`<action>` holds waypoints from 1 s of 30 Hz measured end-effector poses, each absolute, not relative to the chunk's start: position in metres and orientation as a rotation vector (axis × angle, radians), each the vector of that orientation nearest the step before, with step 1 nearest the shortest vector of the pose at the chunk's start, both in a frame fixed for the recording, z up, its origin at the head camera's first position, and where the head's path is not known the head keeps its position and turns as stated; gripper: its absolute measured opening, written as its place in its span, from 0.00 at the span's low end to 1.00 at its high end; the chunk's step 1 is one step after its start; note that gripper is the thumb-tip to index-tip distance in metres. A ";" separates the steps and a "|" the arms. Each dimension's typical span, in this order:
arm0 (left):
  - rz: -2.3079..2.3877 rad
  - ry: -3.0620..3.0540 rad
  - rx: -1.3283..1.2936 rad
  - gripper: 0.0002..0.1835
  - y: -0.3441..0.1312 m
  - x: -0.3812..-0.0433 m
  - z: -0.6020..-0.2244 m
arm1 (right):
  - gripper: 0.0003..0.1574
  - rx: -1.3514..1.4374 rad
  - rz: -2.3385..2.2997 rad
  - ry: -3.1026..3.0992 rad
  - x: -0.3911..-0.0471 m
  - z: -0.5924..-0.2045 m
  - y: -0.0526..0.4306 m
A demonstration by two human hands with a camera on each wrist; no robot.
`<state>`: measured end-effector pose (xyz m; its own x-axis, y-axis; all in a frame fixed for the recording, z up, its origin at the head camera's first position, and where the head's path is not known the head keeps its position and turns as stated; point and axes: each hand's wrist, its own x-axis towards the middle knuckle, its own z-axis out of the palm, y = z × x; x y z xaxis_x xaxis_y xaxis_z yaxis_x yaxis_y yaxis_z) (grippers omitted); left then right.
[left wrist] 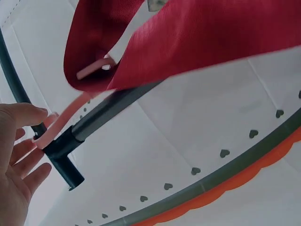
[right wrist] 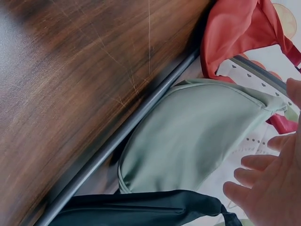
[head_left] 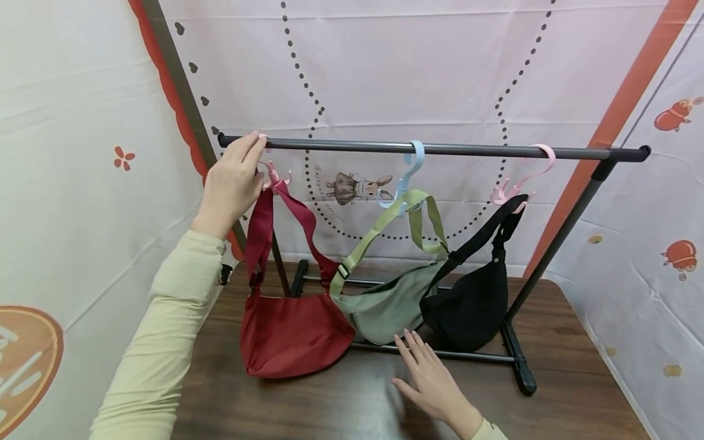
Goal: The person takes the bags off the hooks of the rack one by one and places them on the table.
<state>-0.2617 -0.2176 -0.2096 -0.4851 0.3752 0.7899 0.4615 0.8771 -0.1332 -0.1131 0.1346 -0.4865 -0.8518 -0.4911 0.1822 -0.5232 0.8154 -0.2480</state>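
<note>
My left hand (head_left: 231,180) is at the left end of the black rail (head_left: 352,145), its thumb and fingers on either side of the rail and the top of a pink hook (left wrist: 66,115). From that hook hangs a red bag (head_left: 294,336) by its wide strap (left wrist: 188,42). My right hand (head_left: 434,382) is held with straight fingers, low in front of a grey-green bag (right wrist: 183,132); whether it touches the bag cannot be told. The grey-green bag's light green strap (head_left: 379,229) hangs on a blue hook (head_left: 409,174).
A black bag (head_left: 473,305) hangs from another pink hook (head_left: 541,162) at the right. The rack's slanted post (head_left: 561,235) and foot (head_left: 517,360) stand on the brown wooden table (head_left: 583,366). A lower bar (right wrist: 122,132) runs behind the bags. Printed cloth (head_left: 440,67) surrounds the table.
</note>
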 end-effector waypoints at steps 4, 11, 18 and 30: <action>-0.127 -2.127 -0.620 0.25 -0.221 -0.266 -0.203 | 0.44 0.827 0.435 -2.888 -0.113 -0.487 0.133; -0.142 -2.124 -0.625 0.22 -0.225 -0.272 -0.196 | 0.43 0.874 0.423 -2.852 -0.116 -0.484 0.127; -0.146 -2.123 -0.614 0.19 -0.225 -0.275 -0.193 | 0.43 0.923 0.371 -2.822 -0.123 -0.471 0.119; -0.142 -2.171 -0.603 0.19 -0.223 -0.273 -0.188 | 0.38 1.120 0.294 -2.374 -0.153 -0.407 0.080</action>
